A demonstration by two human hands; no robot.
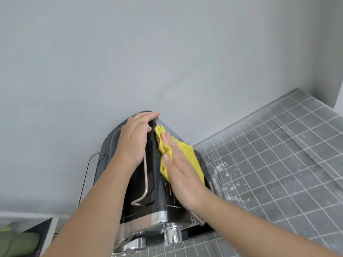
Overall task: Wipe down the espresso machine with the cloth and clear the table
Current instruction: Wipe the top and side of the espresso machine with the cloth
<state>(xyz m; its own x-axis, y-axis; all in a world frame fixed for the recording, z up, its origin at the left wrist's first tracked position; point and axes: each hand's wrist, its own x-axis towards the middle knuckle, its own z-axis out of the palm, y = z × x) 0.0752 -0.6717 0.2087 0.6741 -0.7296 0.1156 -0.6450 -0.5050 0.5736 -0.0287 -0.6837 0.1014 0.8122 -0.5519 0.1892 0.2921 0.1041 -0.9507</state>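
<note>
Yellow cloth (187, 154) lies bunched against the right side of the black machine (139, 191), up near its rear corner. The right hand (180, 173) lies flat on it, fingers straight and close together, pressing the cloth onto the panel; cloth shows past the fingertips and along the hand's outer edge. The left hand (135, 138) grips the machine's top rear edge, fingers curled over it and thumb on the near side. A bent metal tube (146, 175) runs down the machine's top, just beside the left wrist. Chrome spouts (171, 234) stick out at the machine's front. The machine stands on a grey tiled counter (278, 164), which stretches away to its right, with its back close to a grey wall (167, 52). Left of the machine's front sits a blurred green object (18, 242).
</note>
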